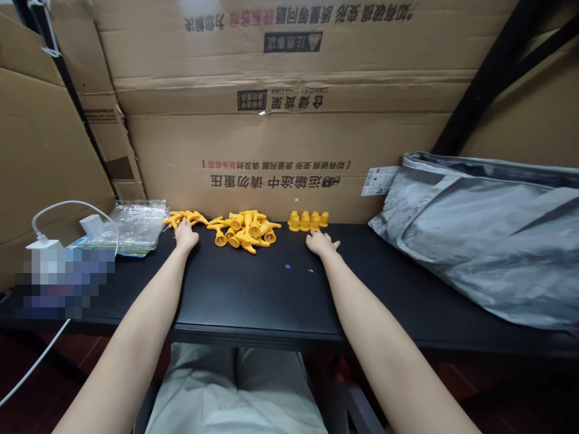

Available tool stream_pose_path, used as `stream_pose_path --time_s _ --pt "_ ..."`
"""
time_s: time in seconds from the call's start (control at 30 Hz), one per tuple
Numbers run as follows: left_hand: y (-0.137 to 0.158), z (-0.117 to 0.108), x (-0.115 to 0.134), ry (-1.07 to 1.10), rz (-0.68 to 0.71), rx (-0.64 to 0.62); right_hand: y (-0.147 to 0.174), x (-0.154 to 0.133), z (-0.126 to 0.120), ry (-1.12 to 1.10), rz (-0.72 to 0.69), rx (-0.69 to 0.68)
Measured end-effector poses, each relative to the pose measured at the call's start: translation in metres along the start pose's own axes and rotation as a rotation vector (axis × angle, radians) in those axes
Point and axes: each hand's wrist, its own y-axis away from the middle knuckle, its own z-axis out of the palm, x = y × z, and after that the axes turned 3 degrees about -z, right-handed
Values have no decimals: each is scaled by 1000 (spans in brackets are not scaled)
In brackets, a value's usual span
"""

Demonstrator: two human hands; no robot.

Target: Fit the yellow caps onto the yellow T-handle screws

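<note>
My left hand (pixel 186 236) rests at the far left group of yellow forked plastic pieces (pixel 194 217), its fingers reaching over them; it looks open, though the fingertips are partly hidden. Beside it lies a heap of yellow funnel-shaped pieces with forked handles (pixel 248 229), some showing a small metal bit inside. My right hand (pixel 322 242) is at the front of several upright yellow bell-shaped caps (pixel 304 221), standing in rows. Its fingers are spread and close to the front caps; whether they touch one I cannot tell.
Clear plastic bags (pixel 136 220) lie at the left, near a white charger (pixel 45 256) with a cable. A grey fabric bag (pixel 479 235) fills the right side. Cardboard (pixel 289 138) walls the back of the black table (pixel 253 295). A blue speck (pixel 287 266) lies mid-table.
</note>
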Motion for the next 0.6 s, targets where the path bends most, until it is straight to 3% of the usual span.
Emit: stream_pose_path --time_s 0.33,0.47,0.6 --pt "10 -5 8 -5 33 14 22 -32 -23 119 50 21" --pt "16 -9 10 13 -123 82 35 -59 -29 94 -129 147" --pt "15 -8 6 48 -273 81 48 -81 -22 2 -421 202"
